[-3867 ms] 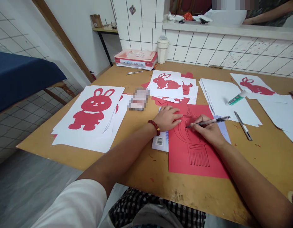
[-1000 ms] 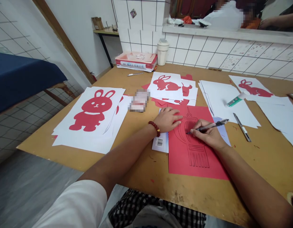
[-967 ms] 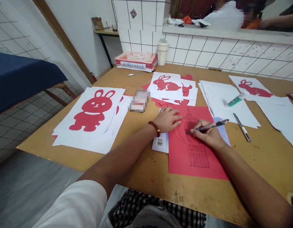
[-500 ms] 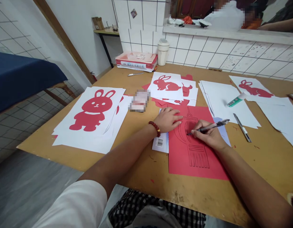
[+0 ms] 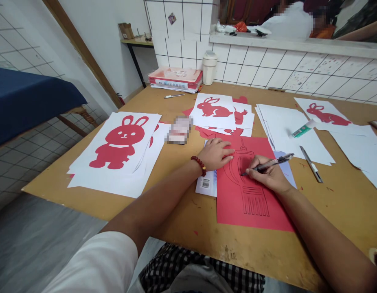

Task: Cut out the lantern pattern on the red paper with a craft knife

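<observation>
A sheet of red paper (image 5: pixel 231 209) bears a dark line drawing of a lantern with a tassel fringe at its lower end. My right hand (image 5: pixel 269 175) grips a pen (image 5: pixel 275 161), its tip on the lantern's body. Spread flat over the sheet's upper left edge, my left hand (image 5: pixel 215 154) holds nothing; a beaded bracelet is on that wrist. Beneath the red sheet lies a pale booklet (image 5: pixel 206 186) with a barcode, partly covered. To the right of my right hand rest a utility knife (image 5: pixel 311 165) and a glue stick (image 5: pixel 302 129) on white paper.
White sheets with a red standing rabbit (image 5: pixel 119 142) lie at the left. More rabbit cutouts (image 5: pixel 215 110) are farther back. Stacked paper packs (image 5: pixel 176 77) and a lidded cup (image 5: pixel 209 68) stand near the tiled wall. People (image 5: pixel 295 20) show beyond the ledge.
The pen tip has shifted very slightly down along the lantern's body, with my right hand. My left hand has stayed in place.
</observation>
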The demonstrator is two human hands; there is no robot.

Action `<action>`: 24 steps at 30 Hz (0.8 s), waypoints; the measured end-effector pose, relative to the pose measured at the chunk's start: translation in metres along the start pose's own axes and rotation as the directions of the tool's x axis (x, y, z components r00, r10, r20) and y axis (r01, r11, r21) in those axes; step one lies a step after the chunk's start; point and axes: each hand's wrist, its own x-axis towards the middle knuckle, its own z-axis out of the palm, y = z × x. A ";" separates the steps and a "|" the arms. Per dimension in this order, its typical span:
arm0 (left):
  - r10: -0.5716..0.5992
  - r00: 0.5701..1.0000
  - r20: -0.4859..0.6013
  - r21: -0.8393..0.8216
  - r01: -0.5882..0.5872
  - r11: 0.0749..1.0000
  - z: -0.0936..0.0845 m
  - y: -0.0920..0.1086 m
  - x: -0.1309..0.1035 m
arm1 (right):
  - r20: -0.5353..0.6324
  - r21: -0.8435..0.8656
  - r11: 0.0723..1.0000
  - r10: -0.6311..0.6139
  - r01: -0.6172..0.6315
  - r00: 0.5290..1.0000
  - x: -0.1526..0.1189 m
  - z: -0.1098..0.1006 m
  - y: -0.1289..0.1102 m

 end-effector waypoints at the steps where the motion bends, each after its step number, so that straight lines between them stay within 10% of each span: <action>1: 0.000 1.000 0.000 0.002 0.000 1.000 0.000 0.000 0.000 | -0.004 0.001 1.000 0.001 -0.001 1.000 0.000 0.000 0.000; 24: -0.001 1.000 0.003 0.000 0.001 1.000 0.000 0.000 -0.001 | 0.027 0.001 1.000 -0.013 0.013 1.000 -0.001 -0.002 -0.002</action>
